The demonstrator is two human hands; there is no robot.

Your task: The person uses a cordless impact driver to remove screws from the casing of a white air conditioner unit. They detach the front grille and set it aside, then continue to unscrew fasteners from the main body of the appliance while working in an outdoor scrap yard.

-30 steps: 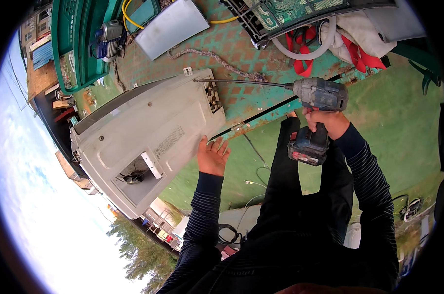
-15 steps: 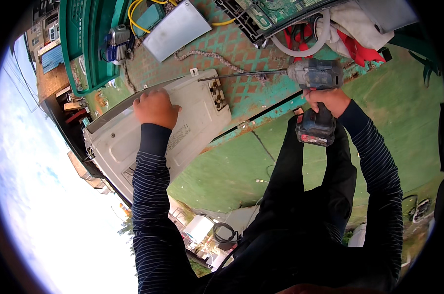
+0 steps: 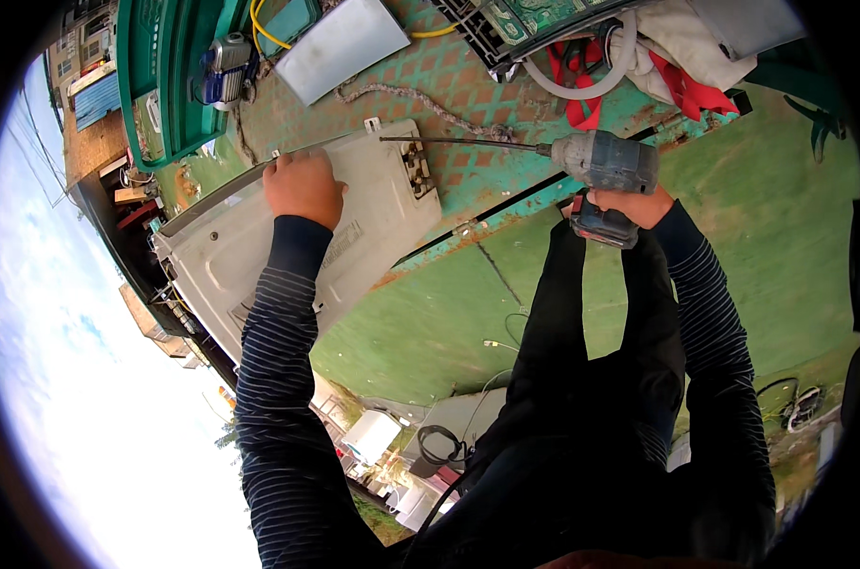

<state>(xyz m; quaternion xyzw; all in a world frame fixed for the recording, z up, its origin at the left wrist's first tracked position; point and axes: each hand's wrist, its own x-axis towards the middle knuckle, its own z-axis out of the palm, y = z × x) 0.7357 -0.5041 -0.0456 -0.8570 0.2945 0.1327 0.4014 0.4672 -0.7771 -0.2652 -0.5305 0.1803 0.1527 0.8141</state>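
Gripping drill [image 3: 605, 159] with right fingers [image 3: 597, 197], left fingers [image 3: 280, 171] at pale casing's [image 3: 384, 180] edge, hold unclear, rope [image 3: 430, 107], grey box [image 3: 342, 49] beyond

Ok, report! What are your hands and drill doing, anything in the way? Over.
Left hand at the edge of the pale casing. Right hand gripping the drill, long bit over the casing's corner. Rope near the bit, maybe a snag.
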